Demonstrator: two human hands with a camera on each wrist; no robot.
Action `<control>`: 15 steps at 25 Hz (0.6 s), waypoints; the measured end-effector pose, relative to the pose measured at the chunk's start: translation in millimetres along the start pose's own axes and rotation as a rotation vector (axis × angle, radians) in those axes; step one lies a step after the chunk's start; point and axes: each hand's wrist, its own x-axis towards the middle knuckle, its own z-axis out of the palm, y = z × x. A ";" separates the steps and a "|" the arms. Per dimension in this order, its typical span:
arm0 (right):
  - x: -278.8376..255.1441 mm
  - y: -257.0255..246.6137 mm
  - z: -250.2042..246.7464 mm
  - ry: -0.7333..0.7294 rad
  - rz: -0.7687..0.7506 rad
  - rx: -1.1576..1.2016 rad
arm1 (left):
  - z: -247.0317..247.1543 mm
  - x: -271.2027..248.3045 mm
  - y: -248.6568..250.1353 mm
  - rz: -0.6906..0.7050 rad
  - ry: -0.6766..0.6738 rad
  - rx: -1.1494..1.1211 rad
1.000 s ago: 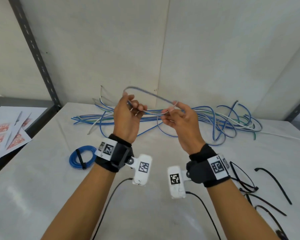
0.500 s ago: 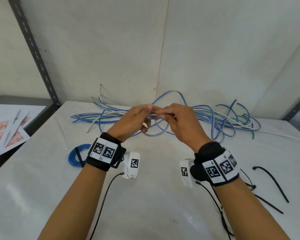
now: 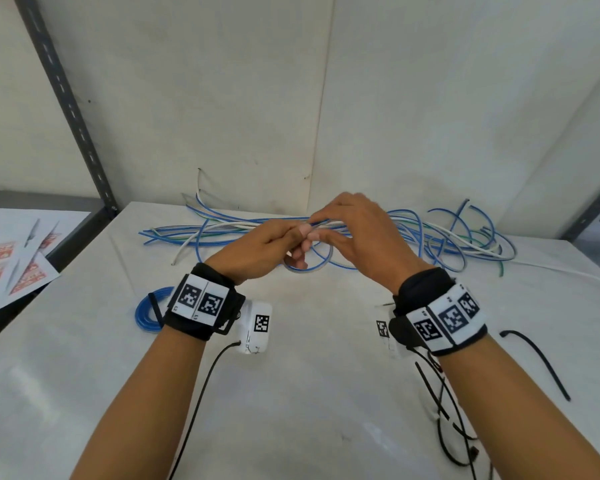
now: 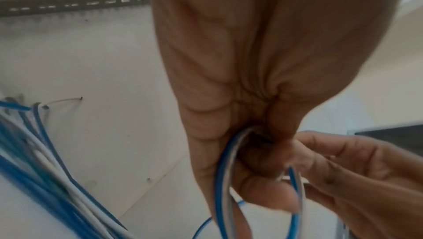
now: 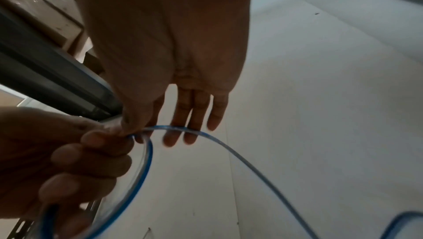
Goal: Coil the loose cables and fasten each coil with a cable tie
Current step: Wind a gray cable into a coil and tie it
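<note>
A: What's being wound right now?

B: A thin blue cable [image 3: 309, 266], held above the surface [image 3: 291, 393] in front of the loose pile of cables [image 3: 413, 233]. The left hand [image 3: 260, 251] has its fingers curled round a small coil of a few loops; in the left wrist view the loops pass through the fist and hang below it.

A: And the other hand?

B: The right hand [image 3: 361, 237] is right against the left. Its thumb and forefinger pinch the same cable where it meets the coil, the other fingers straight. In the right wrist view the free length arcs away from the pinch, down and to the right.

A: How will it handle?

B: Light and springy, I'd judge. It keeps a curve, so the loops will likely want to open if the left grip slackens. The jacket looks smooth, so perhaps slippery. Best hold is where the loops cross, all strands gathered together.

A: The ties?

B: Black cable ties [image 3: 534, 362] lie on the surface to the right, untouched. One finished blue coil [image 3: 146, 313] with a dark tie sits on the left, partly behind the wrist. Printed sheets [image 3: 11, 265] lie further left.
</note>
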 end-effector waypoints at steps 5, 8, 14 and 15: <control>-0.8 7.5 3.2 0.125 0.044 0.132 | 2.8 4.7 3.0 0.052 0.147 -0.207; -0.8 2.7 5.4 0.173 0.094 0.344 | 2.3 8.7 2.4 0.064 0.254 -0.483; 4.3 10.3 -6.4 -0.048 0.010 0.160 | -8.1 1.6 8.3 -0.154 0.085 -0.419; 4.6 8.7 -8.0 -0.117 -0.018 0.102 | -6.2 0.2 8.2 -0.183 0.043 -0.375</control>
